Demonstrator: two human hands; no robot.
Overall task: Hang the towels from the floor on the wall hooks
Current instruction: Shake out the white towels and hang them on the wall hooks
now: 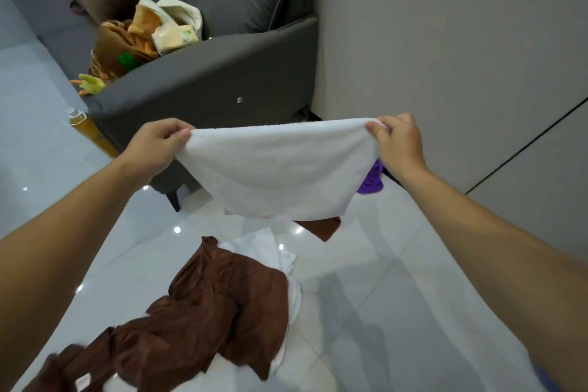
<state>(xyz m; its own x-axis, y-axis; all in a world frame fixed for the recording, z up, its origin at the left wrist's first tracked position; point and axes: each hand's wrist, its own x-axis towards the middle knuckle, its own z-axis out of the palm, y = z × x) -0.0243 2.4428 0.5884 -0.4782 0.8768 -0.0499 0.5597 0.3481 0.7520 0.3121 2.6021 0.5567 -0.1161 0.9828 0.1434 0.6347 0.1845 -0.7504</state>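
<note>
Your left hand [159, 145] & right hand [396, 145] each pinch a top corner of the white towel [276, 175], stretched above the floor pile near the sofa [222, 79]. Looks soft, light, floppy; prob. best kept by its top edge w/ both hands.

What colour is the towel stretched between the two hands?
The towel is plain white, seen in the head view.

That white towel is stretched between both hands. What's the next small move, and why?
Probably carry the white towel toward the wall and look for a hook. The left hand and right hand each pinch an upper corner, so it hangs spread, off the floor; no hook is in view.
</note>
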